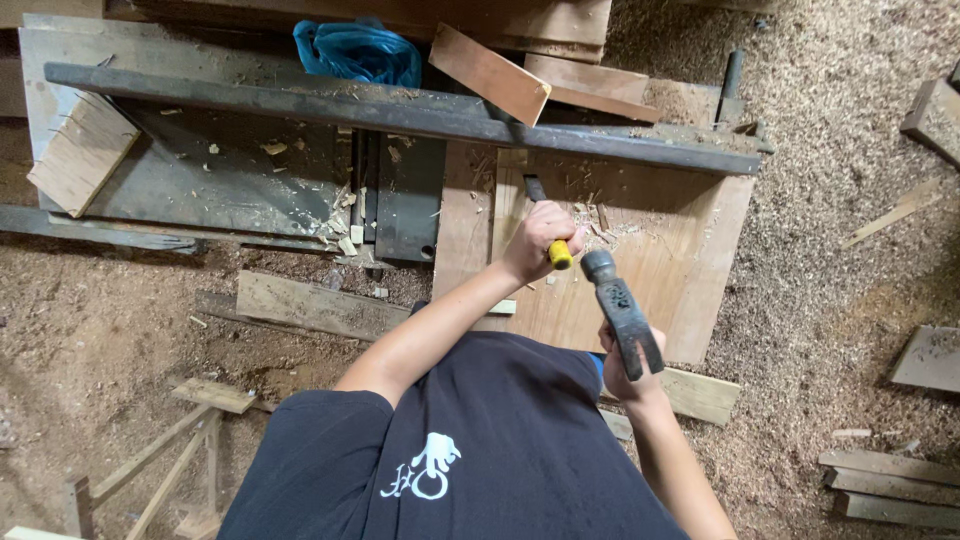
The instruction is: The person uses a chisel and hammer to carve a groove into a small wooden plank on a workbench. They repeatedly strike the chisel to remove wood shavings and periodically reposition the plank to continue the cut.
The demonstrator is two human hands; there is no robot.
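My left hand (535,240) grips a chisel (552,243) with a yellow handle end, its dark blade set into a wooden board (680,250) lying flat below me. My right hand (628,372) holds a dark metal hammer (620,305), its head just right of the chisel's yellow end, close to touching it. Wood chips lie scattered on the board around the blade. My dark shirt fills the lower middle of the view.
A long dark steel beam (300,100) crosses above the board. A blue plastic bag (355,50) sits at the top. Loose planks (310,305) and offcuts lie around; sawdust (830,150) covers the ground to the right. A small wooden frame (190,450) stands lower left.
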